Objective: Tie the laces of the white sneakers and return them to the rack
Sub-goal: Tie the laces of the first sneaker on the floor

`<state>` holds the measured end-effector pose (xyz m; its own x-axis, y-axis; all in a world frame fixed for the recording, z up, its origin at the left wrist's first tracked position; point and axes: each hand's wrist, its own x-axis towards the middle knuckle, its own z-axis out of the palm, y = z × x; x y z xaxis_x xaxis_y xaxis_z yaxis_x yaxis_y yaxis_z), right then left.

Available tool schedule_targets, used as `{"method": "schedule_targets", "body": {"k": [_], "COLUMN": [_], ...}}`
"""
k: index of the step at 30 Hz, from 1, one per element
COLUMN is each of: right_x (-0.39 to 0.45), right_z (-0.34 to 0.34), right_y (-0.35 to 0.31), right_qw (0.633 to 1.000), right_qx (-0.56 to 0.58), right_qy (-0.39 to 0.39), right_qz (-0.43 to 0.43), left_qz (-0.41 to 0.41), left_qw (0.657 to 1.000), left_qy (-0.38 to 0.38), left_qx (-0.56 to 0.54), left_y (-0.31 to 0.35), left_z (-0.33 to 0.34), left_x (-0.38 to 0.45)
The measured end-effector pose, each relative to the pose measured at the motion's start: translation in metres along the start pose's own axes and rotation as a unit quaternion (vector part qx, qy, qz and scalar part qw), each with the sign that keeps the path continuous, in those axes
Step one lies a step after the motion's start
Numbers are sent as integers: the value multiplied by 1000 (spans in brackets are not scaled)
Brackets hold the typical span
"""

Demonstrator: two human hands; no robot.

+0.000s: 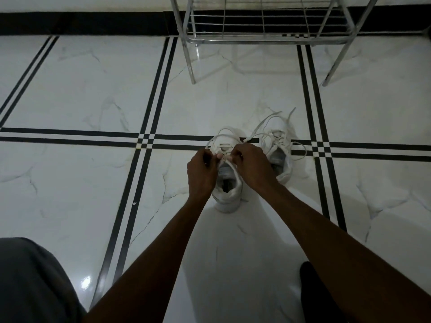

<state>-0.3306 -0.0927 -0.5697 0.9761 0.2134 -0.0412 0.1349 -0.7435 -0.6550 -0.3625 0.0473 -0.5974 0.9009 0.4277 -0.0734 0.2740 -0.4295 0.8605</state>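
Your hands cover the knot on the near sneaker, so how far it is tied is hard to tell. Your left hand and right hand each grip its laces in pinched fingers above the tongue. Two white sneakers stand on the floor; the second sneaker, just right, lies unlaced. One rack, cut off above, stands far beyond.

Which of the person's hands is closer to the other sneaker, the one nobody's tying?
Right. The right hand sits just beside the untied sneaker, almost overlapping its near side. The left hand is farther off, across the sneaker being tied.
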Motion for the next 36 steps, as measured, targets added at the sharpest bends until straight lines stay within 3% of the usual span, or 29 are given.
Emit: {"method": "schedule_targets", "body": {"k": [3,6,13,20,24,27,36], "right_x": [0,7,21,18,10,4,2], "right_z": [1,13,41,31,13,6,9], "right_y": [-6,2,24,24,7,2,-7], "right_qw": [992,961,930,905,932,953,989], "right_qx": [59,165,228,313,288,242,75], "right_qy": [35,52,68,20,-47,-52,26], "right_qz": [106,214,282,286,217,172,128], "left_qz": [-7,-7,30,-10,-38,-32,100], "left_qw": [1000,1000,994,999,998,996,989], "left_qy": [7,25,67,30,-16,-65,-23], "left_qx": [15,7,79,-8,-36,-54,108], "left_y": [1,1,0,-6,-1,3,5], "left_z": [1,3,2,-4,-8,-11,-13], "left_x": [-2,-6,-10,-1,-3,-4,-7]}}
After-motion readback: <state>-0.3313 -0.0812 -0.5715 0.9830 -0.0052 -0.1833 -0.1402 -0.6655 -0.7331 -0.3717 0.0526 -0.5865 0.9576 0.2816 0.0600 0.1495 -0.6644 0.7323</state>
